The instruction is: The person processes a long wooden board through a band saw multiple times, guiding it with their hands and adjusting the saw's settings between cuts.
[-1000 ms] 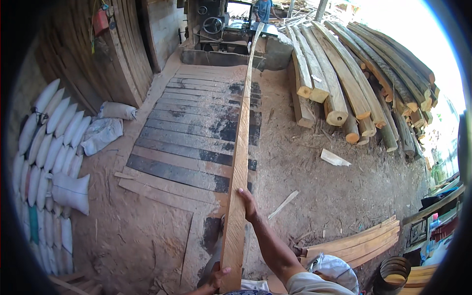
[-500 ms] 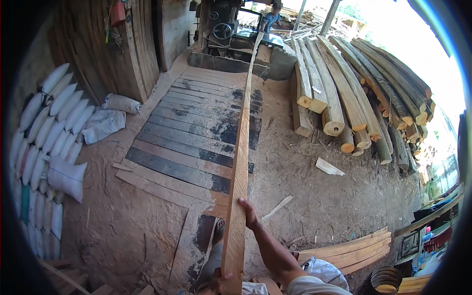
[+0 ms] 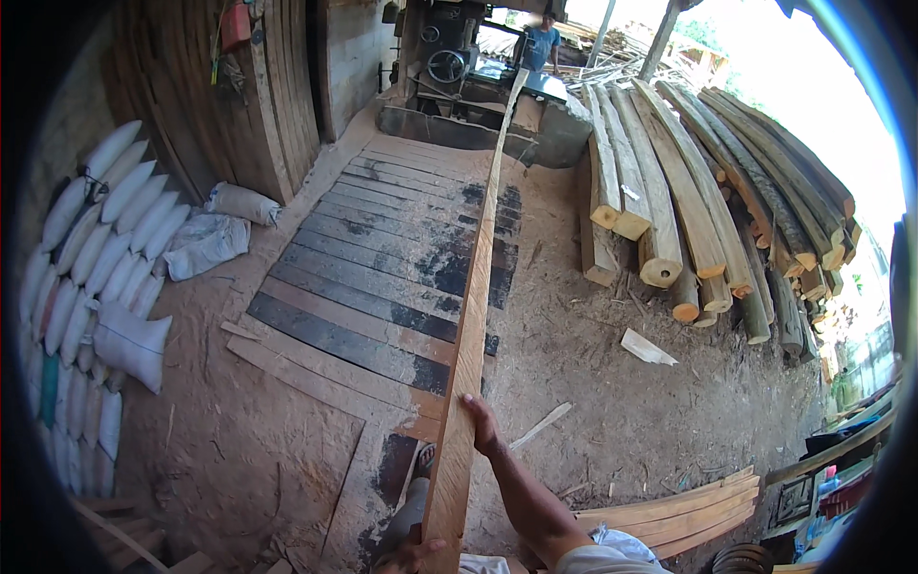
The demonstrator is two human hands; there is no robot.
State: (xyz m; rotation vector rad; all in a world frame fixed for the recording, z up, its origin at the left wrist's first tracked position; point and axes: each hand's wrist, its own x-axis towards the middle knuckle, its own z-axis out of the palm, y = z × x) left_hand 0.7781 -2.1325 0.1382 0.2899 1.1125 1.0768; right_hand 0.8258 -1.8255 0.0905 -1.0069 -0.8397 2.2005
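Note:
A long, narrow wooden plank (image 3: pixel 473 316) runs from my body toward the saw machine (image 3: pixel 449 57) at the far end. My right hand (image 3: pixel 481 426) grips the plank's right edge, arm stretched forward. At the bottom edge my left hand (image 3: pixel 413 555) holds the plank's near end from the left, only its fingers in view. A person in a blue shirt (image 3: pixel 541 43) stands beyond the machine, by the plank's far end.
Dark floor boards (image 3: pixel 382 277) lie under the plank on sawdust-covered ground. Stacked white sacks (image 3: pixel 91 258) line the left wall. Squared logs (image 3: pixel 688 201) are piled at right. Cut planks (image 3: pixel 669 517) lie at lower right, an offcut (image 3: pixel 645 347) nearby.
My view has tilted up and moved toward the machine. My right hand has slid lower in the picture along the plank's edge; both hands keep hold of it.

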